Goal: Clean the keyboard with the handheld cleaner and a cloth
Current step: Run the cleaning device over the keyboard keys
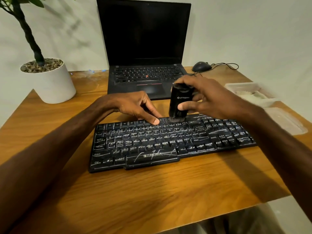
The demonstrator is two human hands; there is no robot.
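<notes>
A black keyboard streaked with white dust lies across the middle of the wooden desk. My right hand grips a black cylindrical handheld cleaner upright, its brush tip touching the keyboard's top key row. My left hand grips the keyboard's far edge, thumb pressing on the top row just left of the brush, the other fingers curled behind the edge. A white cloth sits in a clear container at the right.
An open black laptop stands behind the keyboard. A white pot with a plant is at the back left. A black wired mouse lies back right. A clear container and its lid sit near the right edge.
</notes>
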